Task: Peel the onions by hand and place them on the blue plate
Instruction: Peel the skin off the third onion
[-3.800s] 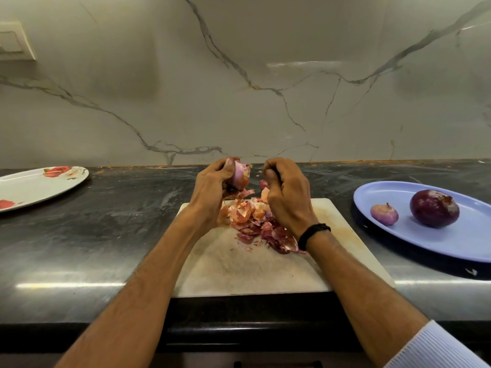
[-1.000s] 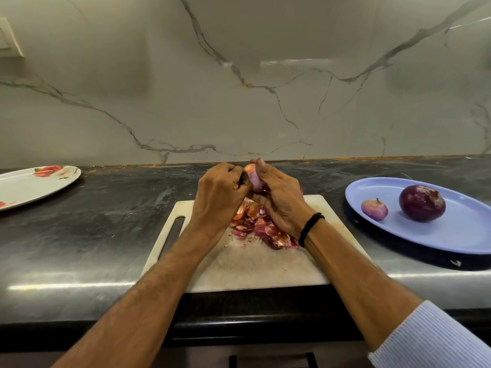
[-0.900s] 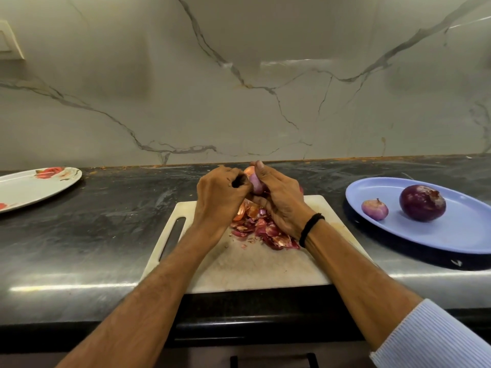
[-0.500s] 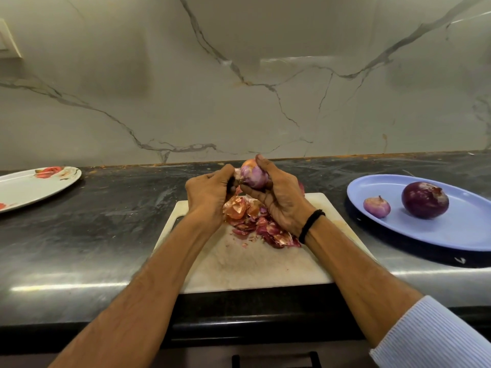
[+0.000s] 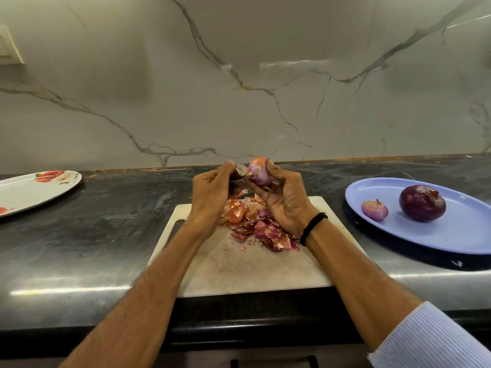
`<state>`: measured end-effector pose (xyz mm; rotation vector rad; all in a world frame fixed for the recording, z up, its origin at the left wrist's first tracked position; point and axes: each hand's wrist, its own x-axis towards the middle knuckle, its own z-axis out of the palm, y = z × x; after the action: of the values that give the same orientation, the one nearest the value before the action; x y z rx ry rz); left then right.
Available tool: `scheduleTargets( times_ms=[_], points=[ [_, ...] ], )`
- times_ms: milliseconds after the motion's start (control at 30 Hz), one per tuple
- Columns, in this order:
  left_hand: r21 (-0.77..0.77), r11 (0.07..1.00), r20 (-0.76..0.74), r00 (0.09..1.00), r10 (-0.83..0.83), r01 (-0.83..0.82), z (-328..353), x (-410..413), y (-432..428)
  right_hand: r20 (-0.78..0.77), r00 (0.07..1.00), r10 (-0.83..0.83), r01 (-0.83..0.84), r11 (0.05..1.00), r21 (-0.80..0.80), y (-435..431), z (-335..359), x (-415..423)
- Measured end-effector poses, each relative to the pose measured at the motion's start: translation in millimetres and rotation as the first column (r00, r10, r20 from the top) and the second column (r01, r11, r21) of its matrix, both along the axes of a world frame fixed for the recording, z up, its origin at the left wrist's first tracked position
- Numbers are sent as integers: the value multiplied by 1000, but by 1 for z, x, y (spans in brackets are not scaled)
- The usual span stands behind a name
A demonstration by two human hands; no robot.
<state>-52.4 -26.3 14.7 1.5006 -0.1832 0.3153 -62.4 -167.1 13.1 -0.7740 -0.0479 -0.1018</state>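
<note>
Looking down at a black stone counter (image 5: 106,221), glossy and streaky, with a strip of light reflecting along its front edge. Behind it is a pale marble-look wall (image 5: 265,102) with dark grey veins wandering across it. A white switch plate (image 5: 9,47) sits on that wall at the far left. Dead centre on the counter there's a whitish cutting board (image 5: 239,269) with a handle slot on its left side and a messy heap of orange and pink onion skins (image 5: 255,224) on its far half. Both hands are up over that heap. The right hand (image 5: 287,205), black band (image 5: 312,227) on the wrist, has thumb and fingers wrapped round a small pinkish onion (image 5: 259,172), held in the air above the board's back edge. The left hand (image 5: 210,192) pinches a loose flap of skin (image 5: 241,170) coming off the onion's left side. To the right, near the board, the blue plate (image 5: 465,235) rests on the counter with a small pale purple onion (image 5: 374,210) and a big dark purple onion (image 5: 422,203) lying close together but apart. Far left there's a white plate with red flowers (image 5: 32,192), partly cut off by the edge. A pale striped sleeve (image 5: 435,341) shows on the right arm at the bottom corner.
</note>
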Motion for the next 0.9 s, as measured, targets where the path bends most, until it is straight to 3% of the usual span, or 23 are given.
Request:
scheduleTargets(
  times_ms=[100, 267, 500, 700, 800, 900],
  points=[
    [12, 997, 81, 994, -73, 72, 0, -1, -1, 7, 1000, 5, -5, 1000, -14, -1, -1, 1],
    [104, 994, 187, 982, -29, 9, -1, 1, 2, -8, 1000, -21, 20, 997, -68, -2, -3, 3],
    [129, 991, 25, 999, 34, -37, -2, 7, 6, -14, 1000, -13, 12, 995, -102, 3, -7, 3],
    [361, 921, -131, 971, 202, -143, -13, 19, 25, 6, 999, -40, 40, 998, -56, 1, -5, 4],
    [447, 874, -10, 976, 218, -190, -13, 19, 30, 37, 997, -66, 71, 984, -161, 1, -8, 6],
    [388, 888, 157, 967, 200, -247, -5, 13, 26, 108, 991, -75, 104, 951, -292, 3, -10, 7]
  ],
)
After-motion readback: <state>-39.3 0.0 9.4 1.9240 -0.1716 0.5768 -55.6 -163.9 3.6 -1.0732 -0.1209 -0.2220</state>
